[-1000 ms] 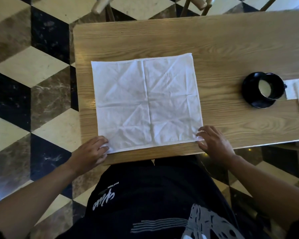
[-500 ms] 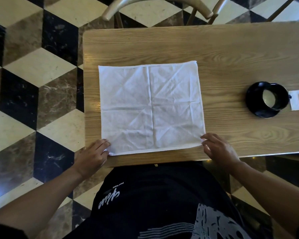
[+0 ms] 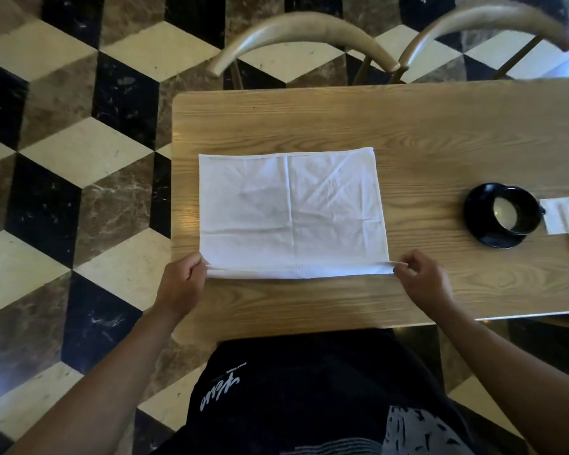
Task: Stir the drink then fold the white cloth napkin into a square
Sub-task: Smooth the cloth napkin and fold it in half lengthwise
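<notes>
Well to the right of the right hand [image 3: 422, 280], a black cup [image 3: 517, 210] holding pale drink sits on a black saucer [image 3: 477, 221]. The white napkin [image 3: 289, 208] lies between and beyond both hands; the left hand [image 3: 182, 284] pinches its near-left corner, the right pinches its near-right corner.

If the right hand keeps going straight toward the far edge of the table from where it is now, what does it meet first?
Likely nothing solid: the right hand, pinching the near right corner of the white cloth napkin, would travel over the napkin's right edge and bare wooden table. The black cup sits well off to its right.
</notes>
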A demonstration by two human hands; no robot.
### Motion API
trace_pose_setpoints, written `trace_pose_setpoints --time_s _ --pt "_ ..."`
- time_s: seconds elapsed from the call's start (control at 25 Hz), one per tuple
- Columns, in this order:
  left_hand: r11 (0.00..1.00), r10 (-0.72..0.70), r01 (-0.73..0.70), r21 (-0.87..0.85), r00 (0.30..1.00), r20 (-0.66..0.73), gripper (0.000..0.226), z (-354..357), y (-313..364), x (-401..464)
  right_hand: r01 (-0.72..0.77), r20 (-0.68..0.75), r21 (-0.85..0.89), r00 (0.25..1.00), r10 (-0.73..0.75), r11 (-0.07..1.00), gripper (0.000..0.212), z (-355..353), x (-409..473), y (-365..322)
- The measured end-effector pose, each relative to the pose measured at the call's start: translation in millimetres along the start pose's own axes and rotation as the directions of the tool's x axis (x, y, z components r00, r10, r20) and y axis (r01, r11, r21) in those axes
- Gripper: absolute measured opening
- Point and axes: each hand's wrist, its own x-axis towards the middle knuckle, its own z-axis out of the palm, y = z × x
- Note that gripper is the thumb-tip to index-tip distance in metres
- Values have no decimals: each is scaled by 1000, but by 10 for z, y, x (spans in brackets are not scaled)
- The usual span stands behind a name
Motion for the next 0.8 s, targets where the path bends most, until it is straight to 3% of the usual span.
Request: trace_pose_setpoints --time_s 0.12,0.28,0.48,0.68,0.8 --pt "964 -190 192 -183 981 27 31 -52 157 83 -88 -54 177 994 99 980 10 -15 140 -195" --pt "959 -192 184 -216 981 -17 26 -119 211 312 -171 -50 454 975 217 874 9 3 353 -338" --pt "927 -221 185 -327 972 -78 38 -147 280 715 -170 -25 502 977 211 848 13 43 730 -526" --pt "819 -295 305 -486 950 98 16 -332 312 1122 -107 -28 509 990 141 854 12 -10 1114 -786" --pt "802 -338 314 -509 940 47 19 -304 383 1364 -100 -10 536 992 125 838 10 -11 1326 -948"
